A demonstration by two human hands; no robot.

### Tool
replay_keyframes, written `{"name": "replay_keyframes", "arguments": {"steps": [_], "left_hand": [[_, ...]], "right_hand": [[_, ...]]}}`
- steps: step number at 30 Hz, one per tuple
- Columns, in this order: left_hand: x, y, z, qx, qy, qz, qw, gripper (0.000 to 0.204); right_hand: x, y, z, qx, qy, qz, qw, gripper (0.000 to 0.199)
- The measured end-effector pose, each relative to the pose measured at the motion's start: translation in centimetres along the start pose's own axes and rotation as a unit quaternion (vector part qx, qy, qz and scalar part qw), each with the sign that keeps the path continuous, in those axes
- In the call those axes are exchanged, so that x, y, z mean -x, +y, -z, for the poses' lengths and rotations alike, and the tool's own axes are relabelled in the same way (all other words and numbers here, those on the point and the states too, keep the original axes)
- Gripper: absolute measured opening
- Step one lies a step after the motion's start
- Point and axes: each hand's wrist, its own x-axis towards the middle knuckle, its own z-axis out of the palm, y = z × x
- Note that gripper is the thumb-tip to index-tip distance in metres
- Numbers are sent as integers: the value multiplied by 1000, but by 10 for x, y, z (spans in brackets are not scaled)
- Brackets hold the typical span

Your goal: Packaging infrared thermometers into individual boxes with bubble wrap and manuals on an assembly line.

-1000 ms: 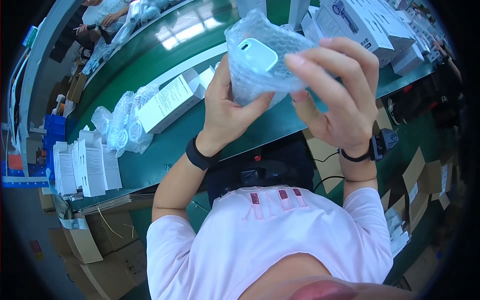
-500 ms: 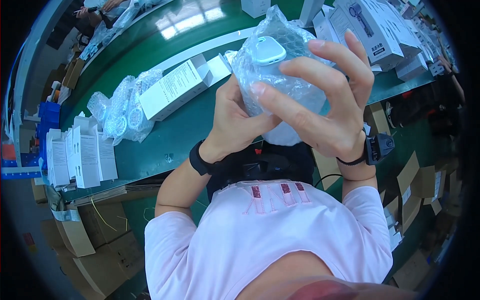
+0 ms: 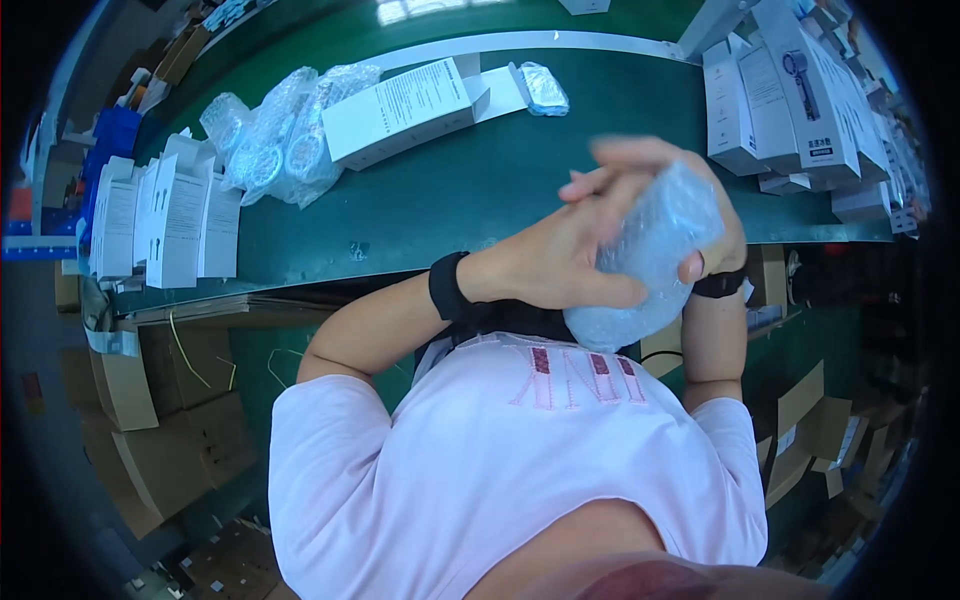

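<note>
A bubble-wrapped bundle (image 3: 655,262) is tilted between my hands, close to my body above the bench's front edge. My left hand (image 3: 555,258) presses against its left side, thumb along the wrap and fingers smeared by motion. From behind and to the right, my right hand (image 3: 728,215) grips the bundle, with its thumb tip showing on the near side. Cloudy layers of plastic hide what is inside. On the bench beyond lies a white carton (image 3: 400,112) with its end flap open, beside a small silvery packet (image 3: 545,90).
Several bubble-wrapped items (image 3: 275,140) lie left of the carton. White boxes (image 3: 175,225) stand at the bench's left end, and more printed boxes (image 3: 800,100) at the right. Open brown cartons (image 3: 815,430) sit on the floor. The green bench (image 3: 430,205) spans the far side.
The bundle has come lower and to the right, and its wrap is now closed over the pale rounded item seen before. My left hand has moved right; my right-hand fingers have gone behind the bundle.
</note>
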Motion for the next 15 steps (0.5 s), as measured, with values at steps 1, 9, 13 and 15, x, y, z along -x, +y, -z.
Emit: {"name": "replay_keyframes", "arguments": {"steps": [1,9,13,15], "left_hand": [[3,0,2,-1,8,4,1000,72],[-18,73,89,-468,-66,178,863,43],[-62,45,191,-617,-2,264,742,51],[-80,13,217,-603,-75,378,698,56]], "right_hand": [[-4,13,-5,-33,24,69,997,76],[6,13,-2,-148,309,80,936,52],[9,8,22,-159,426,26,891,57],[9,12,23,-185,492,-6,851,52]]}}
